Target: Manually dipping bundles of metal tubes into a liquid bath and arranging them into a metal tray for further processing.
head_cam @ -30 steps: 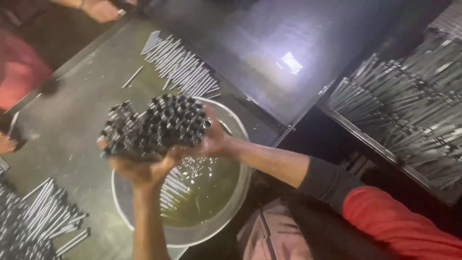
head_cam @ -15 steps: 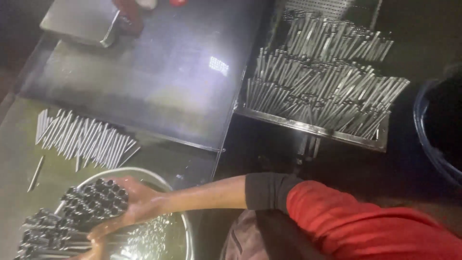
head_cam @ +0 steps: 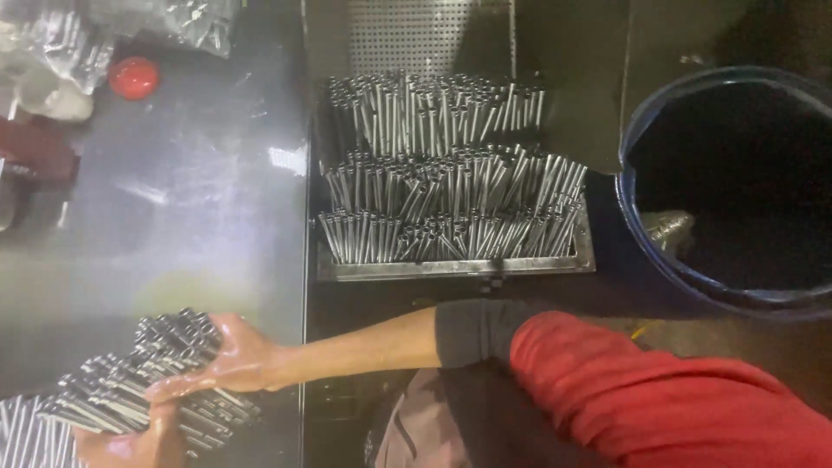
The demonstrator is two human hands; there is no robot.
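**Wet bundle of rods gripped at the lower left**

The bundle of metal rods [head_cam: 147, 377] lies at about eight o'clock in the view, its long axis running from lower left up to the right. The right hand [head_cam: 238, 360] is wrapped over its upper end, fingers curled shut on it; the left hand [head_cam: 130, 442] cups it from beneath, nearer the person. Off at one o'clock sits the tray of stacked rods [head_cam: 451, 264], with the blue tub [head_cam: 659, 269] beyond at three. A second ago the bundle was held over a metal basin; the basin has gone from view.

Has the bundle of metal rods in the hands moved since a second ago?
Cannot tell. The camera swung right; the bundle of metal rods sits lower left now, the bowl is out of view, and the worktable gives no reference mark.
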